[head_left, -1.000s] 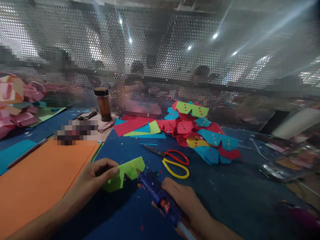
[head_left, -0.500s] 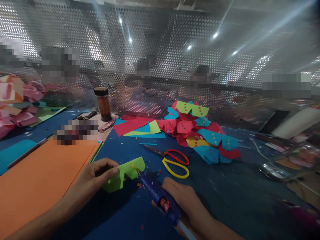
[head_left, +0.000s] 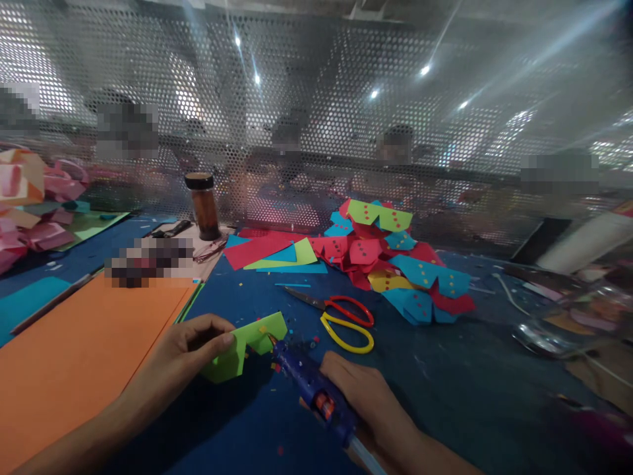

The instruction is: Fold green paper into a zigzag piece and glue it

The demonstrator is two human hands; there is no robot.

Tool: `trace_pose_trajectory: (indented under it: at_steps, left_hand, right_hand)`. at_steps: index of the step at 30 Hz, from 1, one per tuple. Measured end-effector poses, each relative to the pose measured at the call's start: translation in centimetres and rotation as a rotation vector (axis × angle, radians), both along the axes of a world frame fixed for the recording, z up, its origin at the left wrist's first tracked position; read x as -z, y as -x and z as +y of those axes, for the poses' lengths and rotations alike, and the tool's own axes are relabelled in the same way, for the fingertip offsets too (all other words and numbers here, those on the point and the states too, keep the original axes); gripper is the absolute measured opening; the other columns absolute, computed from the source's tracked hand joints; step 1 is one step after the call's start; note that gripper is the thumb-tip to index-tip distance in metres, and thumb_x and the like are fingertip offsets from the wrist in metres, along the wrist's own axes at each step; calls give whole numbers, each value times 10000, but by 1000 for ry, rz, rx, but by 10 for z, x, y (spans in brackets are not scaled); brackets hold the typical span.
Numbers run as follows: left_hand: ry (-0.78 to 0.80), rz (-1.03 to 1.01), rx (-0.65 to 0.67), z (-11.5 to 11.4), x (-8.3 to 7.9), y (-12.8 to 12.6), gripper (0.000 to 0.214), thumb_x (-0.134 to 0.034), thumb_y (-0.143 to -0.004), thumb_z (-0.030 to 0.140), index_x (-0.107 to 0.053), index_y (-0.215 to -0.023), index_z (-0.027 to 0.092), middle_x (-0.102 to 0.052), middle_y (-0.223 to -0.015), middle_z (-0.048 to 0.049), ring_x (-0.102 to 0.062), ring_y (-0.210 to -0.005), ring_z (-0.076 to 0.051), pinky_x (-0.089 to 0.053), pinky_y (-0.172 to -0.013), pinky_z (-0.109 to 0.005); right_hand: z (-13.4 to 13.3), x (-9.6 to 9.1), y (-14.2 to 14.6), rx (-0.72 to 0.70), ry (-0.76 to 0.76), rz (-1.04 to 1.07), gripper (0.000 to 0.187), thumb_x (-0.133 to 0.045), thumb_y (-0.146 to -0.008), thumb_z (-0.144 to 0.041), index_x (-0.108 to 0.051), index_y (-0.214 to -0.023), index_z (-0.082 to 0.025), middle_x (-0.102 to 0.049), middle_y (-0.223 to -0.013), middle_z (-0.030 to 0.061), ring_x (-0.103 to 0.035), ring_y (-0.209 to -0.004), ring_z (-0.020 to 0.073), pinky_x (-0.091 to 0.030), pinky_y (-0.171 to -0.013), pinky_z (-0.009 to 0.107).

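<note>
My left hand [head_left: 190, 349] pinches a folded green paper piece [head_left: 247, 343] and holds it down on the blue table top [head_left: 445, 396]. My right hand [head_left: 366, 402] is wrapped round a blue glue gun [head_left: 311, 389]. The gun's nozzle touches the green paper near its middle. Small coloured dots lie on the paper and round the nozzle.
Red and yellow scissors [head_left: 341, 320] lie just beyond the glue gun. A heap of folded red, blue, green and yellow pieces [head_left: 395, 264] sits behind them. An orange sheet [head_left: 84, 349] lies at left, a dark-capped jar [head_left: 204, 206] at the back. A perforated metal screen [head_left: 316, 119] closes off the far side.
</note>
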State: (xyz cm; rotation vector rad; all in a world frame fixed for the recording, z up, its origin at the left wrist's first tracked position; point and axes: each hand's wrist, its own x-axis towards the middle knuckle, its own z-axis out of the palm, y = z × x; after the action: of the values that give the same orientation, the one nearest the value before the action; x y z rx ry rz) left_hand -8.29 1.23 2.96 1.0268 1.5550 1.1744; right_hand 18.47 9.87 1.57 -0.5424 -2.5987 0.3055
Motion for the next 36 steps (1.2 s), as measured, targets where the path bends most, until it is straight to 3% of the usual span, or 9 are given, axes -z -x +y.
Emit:
trace_pose_trajectory:
  at_steps: [20,31,36]
  left_hand:
    - [3,-53,20,0,0,-1,324,-697,-782,505,-692,-795,181,-657,-654,-23,-581,-584,-146,-434,-537,-229]
    - [-9,-41,5,0,-1,-1,317,-695,-784,487,-694,-789,170,-648,-648,-24,-567,-578,-144,-434,-534,-236]
    - [-4,-33,9,0,-1,-1,324,-693,-784,489,-698,-795,165,-660,-665,-40,-582,-596,-160,-443,-542,-246]
  right_hand:
    - [0,6,-1,29,5,-19,154,-541,-820,-214,-396,-769,-222,-547,-697,-37,-547,-550,100,-293,-491,243]
    - [1,7,0,43,-70,-8,159,-520,-808,-198,-370,-762,-224,-526,-674,-48,-542,-528,99,-257,-482,246]
    - [-1,5,0,16,-5,-21,170,-530,-788,-165,-371,-766,-222,-527,-690,-48,-550,-554,96,-288,-505,234]
